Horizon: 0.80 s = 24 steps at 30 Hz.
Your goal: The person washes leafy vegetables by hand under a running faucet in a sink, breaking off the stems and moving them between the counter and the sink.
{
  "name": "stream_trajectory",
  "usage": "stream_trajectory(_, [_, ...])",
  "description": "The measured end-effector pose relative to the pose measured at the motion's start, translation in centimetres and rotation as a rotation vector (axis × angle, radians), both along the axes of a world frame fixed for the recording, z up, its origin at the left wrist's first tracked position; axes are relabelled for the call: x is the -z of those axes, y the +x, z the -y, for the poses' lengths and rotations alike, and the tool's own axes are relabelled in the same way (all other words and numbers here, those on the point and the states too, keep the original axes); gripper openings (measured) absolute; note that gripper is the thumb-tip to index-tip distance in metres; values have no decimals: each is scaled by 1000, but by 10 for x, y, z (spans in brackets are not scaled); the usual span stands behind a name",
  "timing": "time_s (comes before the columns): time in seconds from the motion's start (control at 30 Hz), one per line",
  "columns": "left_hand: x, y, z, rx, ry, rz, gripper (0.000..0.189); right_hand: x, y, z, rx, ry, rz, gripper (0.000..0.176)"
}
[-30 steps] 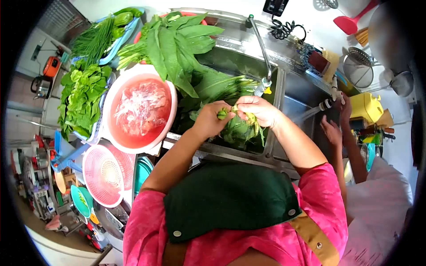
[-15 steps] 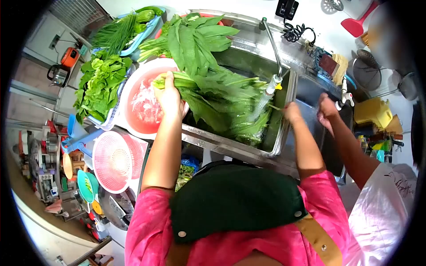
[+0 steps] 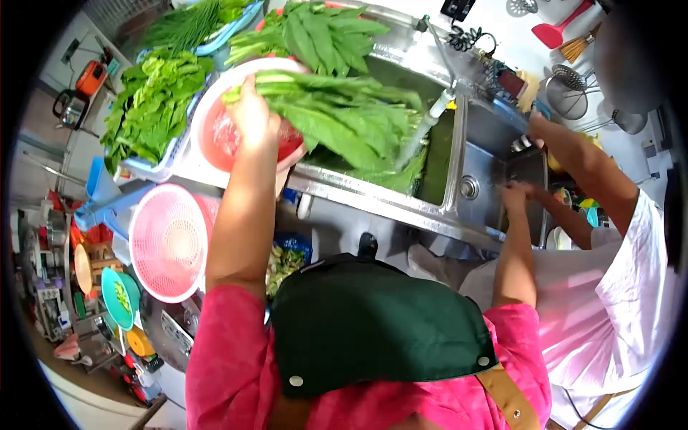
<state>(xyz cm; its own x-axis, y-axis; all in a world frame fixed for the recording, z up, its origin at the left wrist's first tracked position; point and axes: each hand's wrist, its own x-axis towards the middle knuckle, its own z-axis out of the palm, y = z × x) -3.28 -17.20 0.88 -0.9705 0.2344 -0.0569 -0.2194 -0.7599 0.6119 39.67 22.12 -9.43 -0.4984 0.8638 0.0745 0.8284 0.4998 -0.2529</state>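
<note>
My left hand [image 3: 252, 118] is closed around the stem ends of a bunch of long-leaf greens [image 3: 337, 118]. The leaves stretch to the right over the left sink basin [image 3: 438, 175], and water from the faucet [image 3: 443, 104] runs down on their tips. My right hand [image 3: 513, 197] is over the right basin [image 3: 476, 154], fingers bunched; what they hold, if anything, does not show. Right beside it is a co-worker's hand [image 3: 529, 189]. Behind my left hand stands a pink basin [image 3: 204, 136] with water in it.
More long-leaf greens [image 3: 322, 36] are heaped behind the sink. Leafy greens [image 3: 154, 107] fill a basket at left, with chives [image 3: 183, 32] beyond. A pink colander [image 3: 168, 244] and a green bowl [image 3: 118, 294] stand front left. A co-worker in white [image 3: 595, 308] stands close at right.
My left hand has drawn the greens slightly left and up. My right hand has moved away from the leaf tips, right and down to the right basin. The co-worker has leaned in closer.
</note>
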Motion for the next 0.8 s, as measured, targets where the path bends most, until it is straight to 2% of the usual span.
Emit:
stream_trajectory(0.03, [1,0,0,58,50,-8,20,-31,-27,36,-141,-178,-80,25])
stream_trajectory(0.07, [3,-2,-2,66,-81,-105,32,-57,-47,72,-205,-320,-163,22])
stream_trajectory(0.1, [-10,9,-3,76,-80,-70,30,-83,-67,111,-268,-469,-241,19])
stream_trajectory(0.2, [-38,27,-6,83,-103,-38,29,-155,-111,222,-539,-615,-324,11])
stream_trajectory(0.23, [-46,30,-5,77,-114,-43,30,-174,-122,256,-709,-537,-271,7])
stream_trajectory(0.27, [-53,33,-5,65,-127,-50,30,-179,-133,282,-944,-504,-334,6])
stream_trajectory(0.3, [-60,36,-6,50,-138,-58,31,-183,-144,308,-1104,-527,-277,6])
stream_trajectory(0.33, [-63,40,-4,38,-153,-66,32,-179,-155,331,-1263,-606,-182,7])
stream_trajectory(0.37, [-66,43,-6,27,-172,-71,33,-157,-166,358,-1384,-658,-212,9])
stream_trajectory(0.4, [-70,46,-6,16,-188,-77,34,-131,-176,384,-1478,-666,-135,10])
stream_trajectory(0.43, [-72,50,-5,6,-210,-87,35,-92,-185,410,-1570,-683,-69,10])
stream_trajectory(0.47, [-77,53,-6,-1,-228,-100,36,-65,-195,441,-1601,-726,122,10])
stream_trajectory(0.5, [-78,56,-5,-5,-239,-107,36,-12,-200,470,-1792,-753,109,11])
stream_trajectory(0.53, [-80,64,-3,13,-257,-138,38,15,-205,501,-1874,-817,338,13])
stream_trajectory(0.6, [-80,73,-1,34,-313,-170,42,33,-214,545,-1905,-751,853,20])
stream_trajectory(0.67, [-77,74,-11,-133,-544,-209,47,53,-214,564,-1947,-746,655,18])
stream_trajectory(0.7, [-81,84,-2,-92,-591,-225,50,53,-216,567,-1986,-711,577,18])
stream_trajectory(0.73, [-79,86,2,-90,-586,-225,50,55,-219,561,-1982,-709,581,18])
stream_trajectory(0.8, [-72,88,8,-105,-418,-495,51,56,-228,536,-2256,-400,145,18])
